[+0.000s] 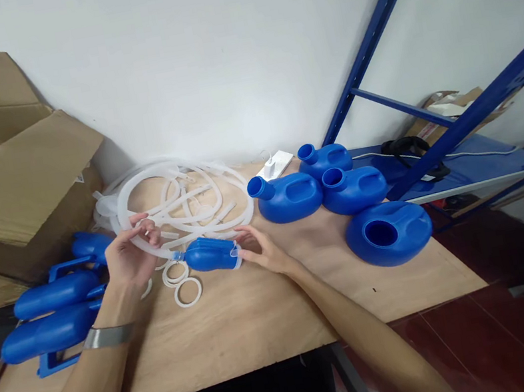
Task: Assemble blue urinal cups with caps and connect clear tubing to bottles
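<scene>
A small blue plastic cup-shaped piece [211, 254] lies on its side just above the wooden tabletop, with a clear rim at its right end. My right hand [266, 253] has its thumb and fingers closed around that rim end. A narrow neck at its left end meets a translucent white hose [162, 248]. My left hand [133, 256] has its fingers curled around the hose; the exact contact is partly hidden by the palm. Just below the piece lie several white rings [188, 291]. More hose [209, 215] is coiled behind both hands.
Several blue plastic jugs [290, 198] with wide necks stand at the right of the table [236, 336]. More blue handled pieces [56, 327] lie at the left, beside an open cardboard box [22, 191]. A blue metal shelf frame [373, 21] rises at the right.
</scene>
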The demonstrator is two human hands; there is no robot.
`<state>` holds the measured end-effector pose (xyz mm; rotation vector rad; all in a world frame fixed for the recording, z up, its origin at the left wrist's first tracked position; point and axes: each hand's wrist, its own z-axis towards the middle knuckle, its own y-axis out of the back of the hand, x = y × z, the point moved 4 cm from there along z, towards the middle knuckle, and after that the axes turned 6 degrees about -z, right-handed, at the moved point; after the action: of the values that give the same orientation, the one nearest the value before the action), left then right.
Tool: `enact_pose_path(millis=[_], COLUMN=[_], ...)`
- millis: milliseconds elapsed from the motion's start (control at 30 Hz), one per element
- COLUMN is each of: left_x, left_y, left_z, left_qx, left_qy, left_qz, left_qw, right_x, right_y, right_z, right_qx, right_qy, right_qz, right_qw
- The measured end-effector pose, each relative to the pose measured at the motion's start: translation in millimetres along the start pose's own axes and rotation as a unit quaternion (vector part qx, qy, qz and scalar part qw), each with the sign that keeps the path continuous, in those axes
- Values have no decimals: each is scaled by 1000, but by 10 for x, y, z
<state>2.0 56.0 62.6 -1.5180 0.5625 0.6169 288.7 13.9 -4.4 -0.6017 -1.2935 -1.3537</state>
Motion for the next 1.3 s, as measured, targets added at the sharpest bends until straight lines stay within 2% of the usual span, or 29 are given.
enact_pose_path(millis=[67,167,233,333,433,567,700,867,1000,1100,1200,1300], left_x=[24,48,43,33,46,71,92,198,231,194,157,144], left_y=[49,126,176,244,283,274,231,161,127,102,93,90], left_z=[37,80,94,99,100,92,76,82,93,84,71,64], left_qx=[-17,-26,-22,-9,1,2,-10,-8,-17,8,34,42], left_qy=[26,56,67,84,98,107,112,111,48,7,5,19], left_qz=[-7,-43,-79,-144,-201,-223,-180,-41,52,81,84,75], left_qw=[999,997,994,986,975,969,977,993,997,997,996,996], right_x=[-89,-283,-388,-441,-391,-175,79,224,160,-21,-286,-518], right_y=[76,175,182,121,74,97,58,-35,-55,-19,23,52], right_z=[9,25,50,114,149,102,45,38,45,64,109,150], right_qx=[-71,-188,-215,-184,-170,-200,-162,-145,-140,-145,-161,-194], right_qy=[-21,-89,-122,-110,-84,-27,50,106,75,20,-42,-88], right_qz=[0,-17,-26,10,59,-25,-134,-183,-191,-163,-80,-1], right_qw=[997,978,969,977,980,979,976,967,969,976,983,977])
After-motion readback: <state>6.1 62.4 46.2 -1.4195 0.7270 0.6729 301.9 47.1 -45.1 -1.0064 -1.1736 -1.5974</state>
